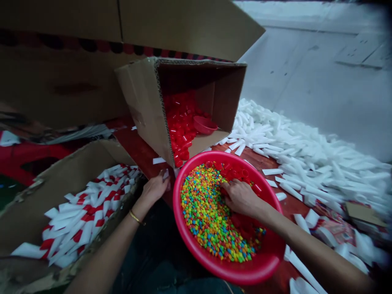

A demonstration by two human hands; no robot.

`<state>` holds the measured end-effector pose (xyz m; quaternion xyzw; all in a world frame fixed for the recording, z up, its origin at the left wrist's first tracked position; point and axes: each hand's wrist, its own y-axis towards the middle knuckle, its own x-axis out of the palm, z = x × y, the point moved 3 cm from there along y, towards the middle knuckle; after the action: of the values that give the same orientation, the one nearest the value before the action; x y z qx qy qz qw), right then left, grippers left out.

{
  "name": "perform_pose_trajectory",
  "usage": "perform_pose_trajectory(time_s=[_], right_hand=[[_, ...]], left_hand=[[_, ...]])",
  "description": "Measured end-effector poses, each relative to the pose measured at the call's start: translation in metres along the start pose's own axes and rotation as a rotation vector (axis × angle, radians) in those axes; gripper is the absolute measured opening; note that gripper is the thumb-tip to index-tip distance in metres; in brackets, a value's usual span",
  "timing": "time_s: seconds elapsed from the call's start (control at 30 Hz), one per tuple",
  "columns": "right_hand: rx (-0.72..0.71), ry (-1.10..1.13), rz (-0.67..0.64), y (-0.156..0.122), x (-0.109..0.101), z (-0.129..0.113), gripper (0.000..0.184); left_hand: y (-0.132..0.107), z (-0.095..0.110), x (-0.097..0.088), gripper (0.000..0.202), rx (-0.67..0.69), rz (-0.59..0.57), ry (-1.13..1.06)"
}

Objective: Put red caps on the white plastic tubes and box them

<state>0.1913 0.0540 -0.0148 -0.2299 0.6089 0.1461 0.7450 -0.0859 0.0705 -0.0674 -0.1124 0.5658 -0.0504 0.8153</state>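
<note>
Two hands: the left hand (154,189) pinches a white strip (165,174) in its fingers; the right hand (241,198) curls its fingers into multicoloured beads (205,216) in a red basin (175,200).

We see dim light in general, and the floor (318,81) at upper right is brightest. The box (180,77) keeps deep shadow inside, the red bowl (177,204) has soft shine, and the picture corners go dark and bent.

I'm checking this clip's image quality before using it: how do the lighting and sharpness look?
In the head view, the inside of the cardboard box sits in deep shadow, the frame's corners darken, and the wide lens stretches the edges; the coloured pieces look fairly sharp, while the pale surface at upper right looks washed out.
</note>
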Motion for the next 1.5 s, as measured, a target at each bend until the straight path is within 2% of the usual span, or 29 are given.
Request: perform_pose_trajectory(time_s=[0.17, 0.27, 0.37, 0.47, 0.57, 0.73, 0.83, 0.9, 0.97, 1.07, 1.17, 1.23, 1.33, 1.43, 1.5], right_hand=[[-0.082, 0.087, 0.011, -0.006, -0.008, 0.003, 0.033], [-0.148, 0.133, 0.036, -0.006, -0.01, -0.004, 0.027], [-0.199, 0.054, 0.085, -0.002, -0.009, -0.012, 0.023], [-0.213, -0.053, 0.07, 0.003, -0.007, -0.013, 0.02], [-0.213, -0.022, 0.025, 0.003, -0.009, -0.009, 0.019], [-0.199, 0.139, -0.01, 0.0, -0.011, -0.009, 0.025], [-0.251, 0.285, -0.054, 0.002, -0.008, -0.016, 0.024], [-0.241, 0.503, -0.034, 0.005, -0.006, -0.019, 0.02], [-0.172, 0.805, 0.001, 0.007, -0.003, -0.017, 0.02], [-0.037, 1.247, -0.03, 0.007, 0.001, -0.014, 0.025], [-0.044, 1.475, -0.026, 0.001, -0.004, -0.015, 0.028], [-0.09, 1.454, 0.051, -0.005, -0.011, -0.017, 0.028], [-0.116, 1.288, 0.189, -0.015, -0.017, -0.016, 0.024], [-0.084, 1.108, 0.308, -0.021, -0.018, -0.013, 0.025], [-0.069, 0.993, 0.335, -0.023, -0.019, -0.011, 0.026]], left_hand=[[-0.008, -0.009, -0.007, 0.045, 0.052, -0.012, -0.014], [-0.011, -0.008, -0.011, 0.045, -0.015, 0.026, 0.008], [-0.009, -0.003, -0.009, 0.051, -0.077, 0.043, 0.031], [-0.005, 0.001, -0.004, 0.042, -0.08, 0.032, 0.03], [-0.003, -0.003, -0.002, 0.033, -0.092, 0.031, 0.0], [-0.014, -0.022, -0.014, 0.031, -0.127, 0.054, -0.132], [-0.031, -0.024, -0.031, 0.043, -0.063, 0.092, -0.403], [-0.044, -0.017, -0.046, 0.051, -0.012, 0.152, -0.716], [-0.057, -0.004, -0.061, 0.051, 0.028, 0.206, -0.969], [-0.068, 0.028, -0.07, 0.044, 0.104, 0.185, -1.106], [-0.07, 0.059, -0.063, 0.045, 0.164, 0.154, -1.206], [-0.068, 0.074, -0.054, 0.047, 0.172, 0.149, -1.264], [-0.067, 0.09, -0.041, 0.048, 0.183, 0.118, -1.31], [-0.066, 0.1, -0.034, 0.047, 0.209, 0.077, -1.323], [-0.066, 0.1, -0.031, 0.047, 0.215, 0.08, -1.309]])
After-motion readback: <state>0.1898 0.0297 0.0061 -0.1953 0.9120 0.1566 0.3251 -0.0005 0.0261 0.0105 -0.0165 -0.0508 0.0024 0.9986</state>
